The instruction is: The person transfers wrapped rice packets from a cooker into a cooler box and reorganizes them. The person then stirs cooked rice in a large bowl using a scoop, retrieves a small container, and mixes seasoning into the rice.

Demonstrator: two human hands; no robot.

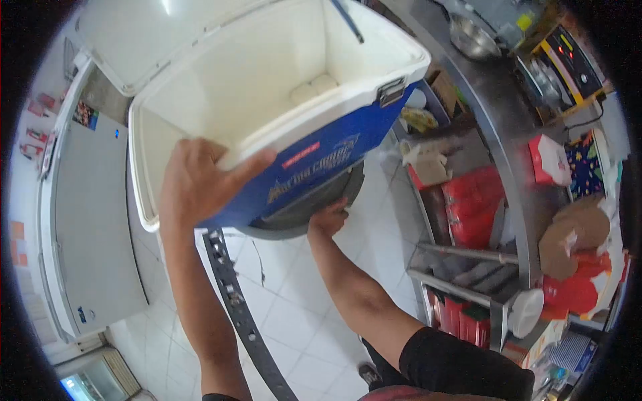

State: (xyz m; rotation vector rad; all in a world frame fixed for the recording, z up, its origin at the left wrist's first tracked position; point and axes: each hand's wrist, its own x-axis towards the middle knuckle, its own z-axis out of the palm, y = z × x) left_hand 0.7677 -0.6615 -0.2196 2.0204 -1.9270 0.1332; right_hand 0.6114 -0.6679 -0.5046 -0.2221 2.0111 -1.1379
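Note:
A large blue cooler (348, 144) with a white rim and white inside stands open and tilted, its lid (144, 40) swung back at the upper left. My left hand (204, 180) grips the cooler's near rim, thumb outside and fingers over the edge. My right hand (329, 217) is lower, at the edge of a round dark grey base (307, 204) beneath the cooler, with its fingers partly curled against it. A latch (392, 91) shows at the cooler's right corner.
A white chest freezer (93, 220) stands left on the tiled floor (294, 321). At right is a metal counter (498, 120) with a metal bowl (471, 37), shelves and red bags (471, 204). A dark perforated strip (234, 294) runs between my arms.

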